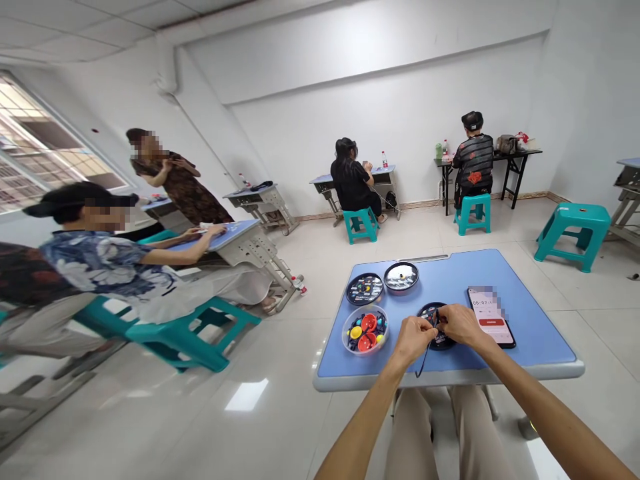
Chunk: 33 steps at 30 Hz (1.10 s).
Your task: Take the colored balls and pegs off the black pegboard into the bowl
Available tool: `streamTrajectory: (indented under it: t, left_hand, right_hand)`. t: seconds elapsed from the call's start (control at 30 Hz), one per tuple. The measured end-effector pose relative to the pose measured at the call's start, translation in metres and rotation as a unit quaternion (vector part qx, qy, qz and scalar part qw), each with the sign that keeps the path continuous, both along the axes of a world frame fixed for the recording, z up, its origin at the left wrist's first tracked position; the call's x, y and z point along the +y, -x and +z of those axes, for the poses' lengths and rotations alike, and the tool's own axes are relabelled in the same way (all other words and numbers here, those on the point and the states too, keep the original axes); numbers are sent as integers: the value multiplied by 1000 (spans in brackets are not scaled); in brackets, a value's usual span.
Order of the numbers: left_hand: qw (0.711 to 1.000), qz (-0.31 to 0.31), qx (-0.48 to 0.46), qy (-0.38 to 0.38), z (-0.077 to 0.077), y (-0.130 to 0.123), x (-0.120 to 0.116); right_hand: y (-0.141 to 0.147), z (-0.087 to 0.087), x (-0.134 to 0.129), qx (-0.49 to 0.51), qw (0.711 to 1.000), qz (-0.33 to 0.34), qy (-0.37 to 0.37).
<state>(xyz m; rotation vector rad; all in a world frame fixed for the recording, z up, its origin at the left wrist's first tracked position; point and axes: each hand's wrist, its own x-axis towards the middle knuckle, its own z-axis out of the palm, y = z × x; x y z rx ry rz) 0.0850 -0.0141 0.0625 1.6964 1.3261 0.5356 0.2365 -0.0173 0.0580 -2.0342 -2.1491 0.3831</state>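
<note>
Over a small round black dish [444, 344] with printed markings, both of my hands meet near the front of the blue desk. My left hand [414, 339] is closed in a pinch on a thin black cord [423, 361], whose loose end hangs toward the desk's front edge. Close against it, my right hand [457, 325] is pinched too, its fingertips at a small dark piece I cannot make out. Left of my hands stands a clear round tub [345, 333] of red, yellow, blue and black small parts. Behind it are a black printed disc [365, 289] and a black-rimmed round dish [401, 276] with a shiny inside.
A phone [493, 319] showing a timer lies right of my right hand. The blue desk [535, 347] has a grey raised edge. Several people sit or stand at other desks. A green stool [575, 230] stands beyond, to the right.
</note>
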Motion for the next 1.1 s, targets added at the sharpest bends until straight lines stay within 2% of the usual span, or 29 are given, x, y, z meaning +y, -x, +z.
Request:
streamTrajectory:
  t: [0.13,0.2,0.27,0.3,0.37,0.43,0.5,0.6,0.67,0.73,0.83,0.97,1.03,1.1]
  left_hand:
    - [999,-4,-44,19,27,6,-2]
    - [997,-10,-68,28,47,10,-4]
    - [995,-24,-96,36,69,15,-7]
    - [993,-31,-107,37,79,18,-9]
    - [991,-52,-118,39,94,21,-13]
    - [988,-76,-123,46,103,23,-17]
    - [983,-101,-142,64,104,28,-20]
    - [966,-101,-214,109,93,43,-27]
    - [946,-47,-294,126,81,57,-38]
    - [917,32,-384,100,68,68,-53]
    - [877,100,-469,24,52,76,-80]
    - [848,227,-477,-52,45,75,-103]
    - [847,254,-463,-59,45,76,-107]
    - [852,252,-456,-54,45,78,-110]
  right_hand:
    - [-2,2,1,21,1000,9,12]
    - [-8,7,1,70,997,31,16]
    - [-17,18,-3,157,987,21,-9]
    - [-22,26,-6,217,976,10,-30]
    - [-26,42,-17,355,933,3,-60]
    - [-22,55,-32,468,881,44,-41]
    - [-12,62,-46,531,844,65,-13]
    - [7,62,-63,610,792,7,-29]
    - [17,60,-71,657,751,-36,-53]
    - [26,57,-78,678,729,-63,-73]
    - [39,52,-88,673,731,-79,-88]
    - [51,43,-102,653,752,-54,-66]
    - [53,39,-108,626,776,-38,-59]
    - [56,39,-114,578,813,-12,-67]
